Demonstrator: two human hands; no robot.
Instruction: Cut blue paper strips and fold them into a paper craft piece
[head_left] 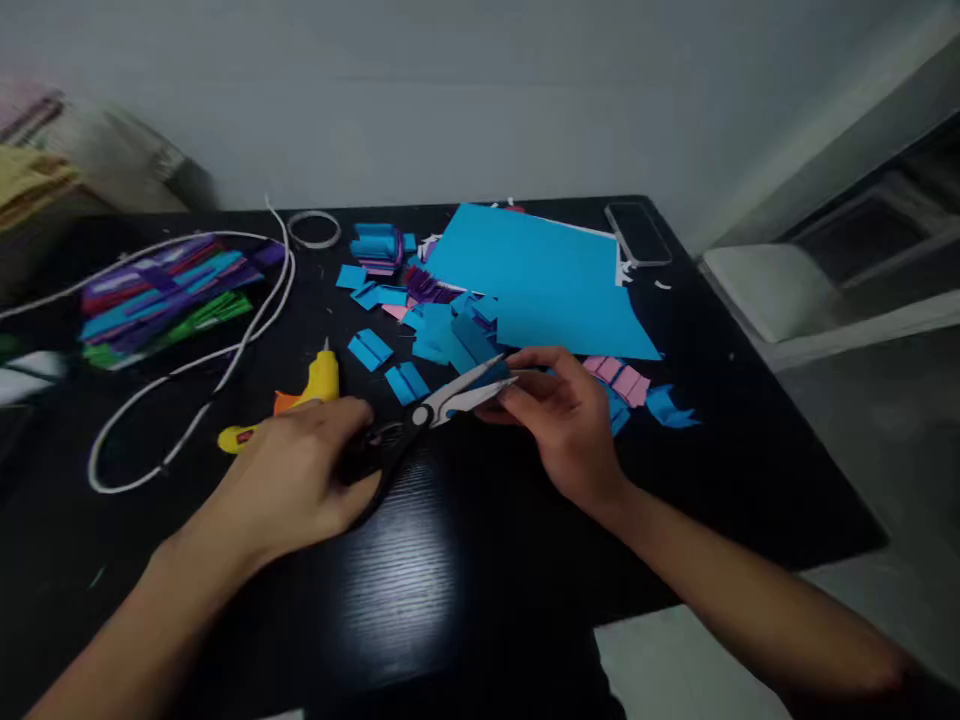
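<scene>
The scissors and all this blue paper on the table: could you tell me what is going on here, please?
A person is working on paper with scissors. The left hand grips the scissors, whose blades are at a small blue piece pinched in the right hand. Blue and pink scraps lie around a large blue sheet on the black table. A yellow glue gun sits by the left hand.

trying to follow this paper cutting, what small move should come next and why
Probably close the black-handled steel scissors on the small blue paper piece: the left hand grips the handles, the blades stand open, and the right hand pinches the piece at their tips.
</scene>
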